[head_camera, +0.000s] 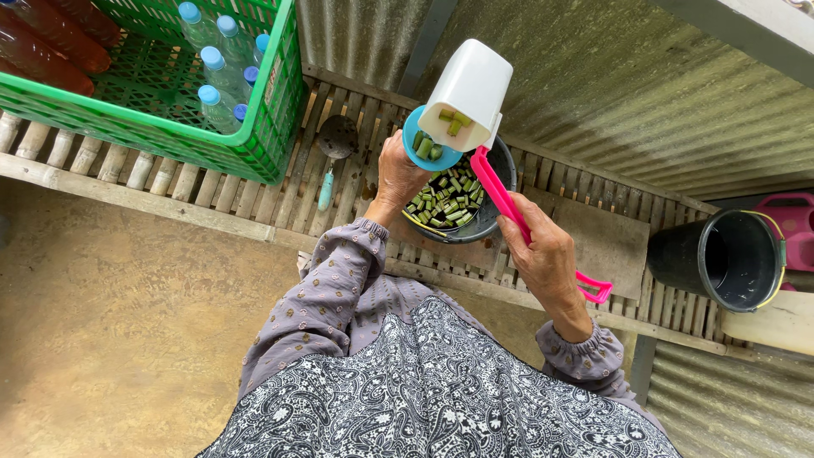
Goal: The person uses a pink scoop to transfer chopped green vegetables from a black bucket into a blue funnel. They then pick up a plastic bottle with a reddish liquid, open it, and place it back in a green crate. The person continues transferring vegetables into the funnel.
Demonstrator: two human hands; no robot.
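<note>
Gripping the pink handle (509,203) partway along its length, the right hand (547,254) has its fingers curled shut around it, and just beyond those fingers the white scoop (469,92) tips mouth-down with green cut pieces (453,121) at its lip. The left hand (398,174) is closed on the near rim of the dark bowl (492,216), with a small blue cup (429,146) just above its fingertips; whether those fingers pinch the cup or only the bowl's rim cannot be told. To pour well, the person would likely keep the scoop's mouth over the bowl, tilt it slowly, and hold the bowl firm on the slatted bench (254,191).

Farther from the fingers, a green crate (170,136) of capped bottles (216,85) sits well to the left and a black bucket (721,259) well to the right. The scoop hides part of the bowl's far rim, and the left hand covers its near rim. The crate, the bucket's pink neighbour and the small dark object by the blue-handled tool (326,191) are cut off or unclear.
</note>
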